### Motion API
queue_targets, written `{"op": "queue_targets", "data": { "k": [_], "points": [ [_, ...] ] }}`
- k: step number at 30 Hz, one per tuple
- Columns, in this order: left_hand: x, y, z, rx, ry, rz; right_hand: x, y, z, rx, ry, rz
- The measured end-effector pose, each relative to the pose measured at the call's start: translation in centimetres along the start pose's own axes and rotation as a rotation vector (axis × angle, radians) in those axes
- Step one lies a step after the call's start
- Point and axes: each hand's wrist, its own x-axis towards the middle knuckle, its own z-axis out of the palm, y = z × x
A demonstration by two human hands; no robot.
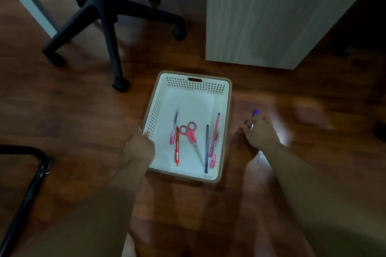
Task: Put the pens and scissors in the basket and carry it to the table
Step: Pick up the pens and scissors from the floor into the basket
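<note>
- Scissors point(191, 134) and several pens already lie in the basket point(227, 98)
- Right hand point(261, 133) grasps a blue pen point(255, 113); left hand point(140, 145) clasps the rim; carrying remains

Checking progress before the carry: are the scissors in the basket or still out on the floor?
In. The scissors lie flat on the basket bottom, among the pens, blades closed.

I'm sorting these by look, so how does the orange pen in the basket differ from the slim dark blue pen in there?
The orange pen is thicker; the slim dark blue pen is thinner and longer. The orange one lies left of the pink-handled scissors, the blue one right of them. Both lie flat on the floor of the white basket, pointing roughly the same way.
</note>
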Motion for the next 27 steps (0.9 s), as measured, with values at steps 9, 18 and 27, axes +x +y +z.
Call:
{"op": "queue_targets", "data": {
  "k": [9,18,27],
  "points": [
    [-1.8,2.4,0.7,-0.039,-0.025,0.003,-1.9,0.6,-3.4,0.283,0.113,0.206],
    [-2.7,5.4,2.0,-0.056,-0.094,-0.003,-1.6,-6.1,-8.3,0.628,0.238,-0.061],
    [-3.4,8.1,3.1,-0.084,-0.114,-0.009,-4.4,-7.9,-3.8,0.311,-0.087,-0.174]
  ]
}}
